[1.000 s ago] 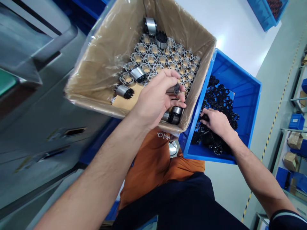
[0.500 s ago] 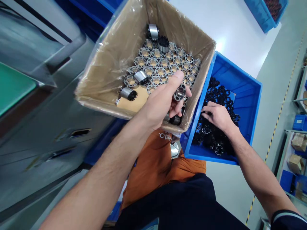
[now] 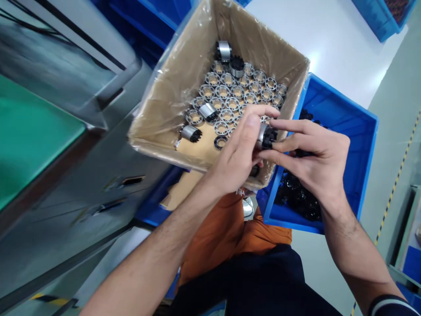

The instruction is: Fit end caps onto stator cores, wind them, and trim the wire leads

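Note:
My left hand (image 3: pixel 238 151) is closed around a silver metal cylinder (image 3: pixel 262 135) above the front right part of a lined carton. At the cylinder's right end sits a black toothed plastic ring (image 3: pixel 269 137), pinched by my right hand (image 3: pixel 311 151). The two parts touch; whether they are joined I cannot tell. Below, the carton (image 3: pixel 171 87) holds rows of upright metal cylinders (image 3: pixel 222 91). Several cylinders with black toothed ends lie loose on top, one (image 3: pixel 190 133) at the lower left. A blue bin (image 3: pixel 357 145) of black plastic rings (image 3: pixel 301 193) stands under my right hand.
The carton's plastic-lined wall rises around my left hand. A grey metal cabinet (image 3: pixel 121 131) with a green top (image 3: pixel 33 136) stands at left. Behind is a white table (image 3: pixel 289 26) with another blue bin (image 3: pixel 378 17). Orange cloth (image 3: pixel 213 232) hangs below the carton.
My right hand has come up from the blue bin to my left hand with a black toothed ring. The cylinder in my left hand has turned sideways. The view has shifted slightly.

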Available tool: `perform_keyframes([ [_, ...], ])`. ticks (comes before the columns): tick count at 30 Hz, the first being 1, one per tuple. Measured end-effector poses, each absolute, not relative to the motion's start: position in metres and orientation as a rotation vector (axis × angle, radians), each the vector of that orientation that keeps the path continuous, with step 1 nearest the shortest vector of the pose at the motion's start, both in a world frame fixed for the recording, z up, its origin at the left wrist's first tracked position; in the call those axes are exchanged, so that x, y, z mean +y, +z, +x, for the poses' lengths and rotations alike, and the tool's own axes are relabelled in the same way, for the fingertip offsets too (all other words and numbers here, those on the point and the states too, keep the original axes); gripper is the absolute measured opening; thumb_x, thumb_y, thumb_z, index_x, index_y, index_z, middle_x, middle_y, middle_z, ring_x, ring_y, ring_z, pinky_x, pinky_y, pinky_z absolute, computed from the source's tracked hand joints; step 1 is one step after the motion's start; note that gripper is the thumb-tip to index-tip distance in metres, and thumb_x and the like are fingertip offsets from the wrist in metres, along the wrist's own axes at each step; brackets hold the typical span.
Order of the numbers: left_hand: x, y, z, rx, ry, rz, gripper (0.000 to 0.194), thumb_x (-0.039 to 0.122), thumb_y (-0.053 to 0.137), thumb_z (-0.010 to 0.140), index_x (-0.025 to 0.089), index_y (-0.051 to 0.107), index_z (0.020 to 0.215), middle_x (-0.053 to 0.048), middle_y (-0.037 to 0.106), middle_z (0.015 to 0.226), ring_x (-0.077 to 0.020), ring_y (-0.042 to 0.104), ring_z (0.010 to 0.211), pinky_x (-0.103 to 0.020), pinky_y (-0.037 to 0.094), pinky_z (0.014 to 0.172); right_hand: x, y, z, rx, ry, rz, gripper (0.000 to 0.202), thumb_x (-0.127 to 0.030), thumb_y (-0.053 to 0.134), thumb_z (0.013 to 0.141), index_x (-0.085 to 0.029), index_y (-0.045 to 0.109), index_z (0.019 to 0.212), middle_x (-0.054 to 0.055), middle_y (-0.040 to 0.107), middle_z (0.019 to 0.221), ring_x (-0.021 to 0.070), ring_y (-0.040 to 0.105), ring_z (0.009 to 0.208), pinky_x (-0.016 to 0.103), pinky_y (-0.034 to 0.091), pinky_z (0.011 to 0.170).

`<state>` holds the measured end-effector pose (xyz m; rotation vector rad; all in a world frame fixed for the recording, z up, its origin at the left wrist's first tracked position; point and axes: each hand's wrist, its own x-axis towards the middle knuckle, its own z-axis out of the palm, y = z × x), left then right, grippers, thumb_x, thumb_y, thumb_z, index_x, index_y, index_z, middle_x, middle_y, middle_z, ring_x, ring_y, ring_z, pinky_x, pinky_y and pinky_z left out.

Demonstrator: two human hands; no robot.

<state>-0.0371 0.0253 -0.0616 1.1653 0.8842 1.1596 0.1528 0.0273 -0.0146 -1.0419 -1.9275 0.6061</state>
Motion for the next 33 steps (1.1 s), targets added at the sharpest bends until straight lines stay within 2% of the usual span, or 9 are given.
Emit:
perform_keyframes([
  [6,0.027,-0.061,-0.041,0.823,1.089,1.122,0.047,0.064,0.040,0.123,0.031,0.072,0.135,-0.004,0.073,0.108,-0.0179,0.068,0.077,-0.028,0.054,0.058,0.027,-0.028,0.153,-1.892,0.663,-1.003,0.011,-0.028,0.100,0.097,-0.032,0.089,0.097,0.003,0.092,0.126,0.0339,0.089,0.124,0.052,0.079,0.102],
  [9,0.026,-0.058,-0.040,0.856,1.060,1.104,0.051,0.071,0.042,0.121,0.030,0.070,0.134,-0.003,0.071,0.098,-0.0178,0.063,0.071,-0.028,0.049,0.055,0.024,-0.031,0.155,-1.801,0.729,-1.022,0.021,-0.028,0.104,0.092,-0.031,0.088,0.106,0.001,0.092,0.113,0.0315,0.090,0.119,0.045,0.080,0.095],
  [12,0.025,-0.056,-0.039,0.877,1.050,1.095,0.057,0.078,0.045,0.119,0.029,0.068,0.135,-0.002,0.067,0.089,-0.0171,0.056,0.064,-0.029,0.047,0.055,0.023,-0.033,0.152,-1.719,0.753,-1.043,0.039,-0.025,0.107,0.088,-0.030,0.088,0.122,-0.001,0.091,0.109,0.0229,0.091,0.096,0.035,0.078,0.082],
  [14,0.024,-0.055,-0.039,0.882,1.047,1.112,0.052,0.073,0.043,0.121,0.030,0.068,0.136,-0.002,0.066,0.087,-0.0177,0.054,0.065,-0.030,0.047,0.055,0.023,-0.033,0.150,-1.729,0.739,-1.048,0.041,-0.025,0.107,0.089,-0.029,0.089,0.125,-0.001,0.091,0.108,0.0189,0.088,0.085,0.032,0.076,0.078],
  [20,0.022,-0.058,-0.041,0.892,1.029,1.193,0.049,0.066,0.036,0.124,0.033,0.067,0.140,-0.002,0.068,0.091,-0.0184,0.062,0.070,-0.030,0.049,0.058,0.023,-0.038,0.151,-1.715,0.739,-1.058,0.033,-0.038,0.105,0.092,-0.030,0.093,0.122,0.001,0.090,0.106,0.0203,0.085,0.085,0.036,0.077,0.078],
  [24,0.023,-0.060,-0.043,0.880,1.028,1.203,0.045,0.062,0.038,0.125,0.032,0.067,0.143,-0.001,0.063,0.088,-0.0174,0.054,0.067,-0.031,0.049,0.059,0.026,-0.042,0.152,-1.721,0.739,-0.998,0.027,-0.039,0.102,0.096,-0.033,0.094,0.121,0.002,0.089,0.121,0.0202,0.083,0.092,0.037,0.075,0.078],
  [28,0.024,-0.059,-0.043,0.838,0.995,1.246,0.053,0.072,0.044,0.123,0.030,0.067,0.147,0.001,0.058,0.080,-0.0147,0.054,0.062,-0.030,0.052,0.058,0.026,-0.041,0.150,-1.727,0.708,-1.074,0.029,-0.051,0.097,0.100,-0.030,0.093,0.118,0.001,0.083,0.095,0.0198,0.078,0.084,0.040,0.074,0.085],
  [30,0.025,-0.057,-0.041,0.794,1.002,1.208,0.053,0.073,0.054,0.120,0.027,0.072,0.137,0.000,0.066,0.084,-0.0124,0.059,0.059,-0.028,0.052,0.054,0.026,-0.039,0.150,-1.726,0.705,-1.171,0.037,-0.063,0.089,0.104,-0.031,0.090,0.123,-0.001,0.076,0.084,0.0195,0.074,0.076,0.041,0.073,0.084],
  [33,0.029,-0.055,-0.037,0.848,1.111,1.071,0.052,0.074,0.070,0.112,0.022,0.072,0.103,-0.003,0.078,0.090,-0.0139,0.073,0.064,-0.026,0.052,0.052,0.026,-0.039,0.153,-1.572,0.807,-1.205,0.044,-0.074,0.072,0.111,-0.037,0.083,0.133,-0.005,0.054,0.069,0.0162,0.051,0.052,0.035,0.059,0.054],
])
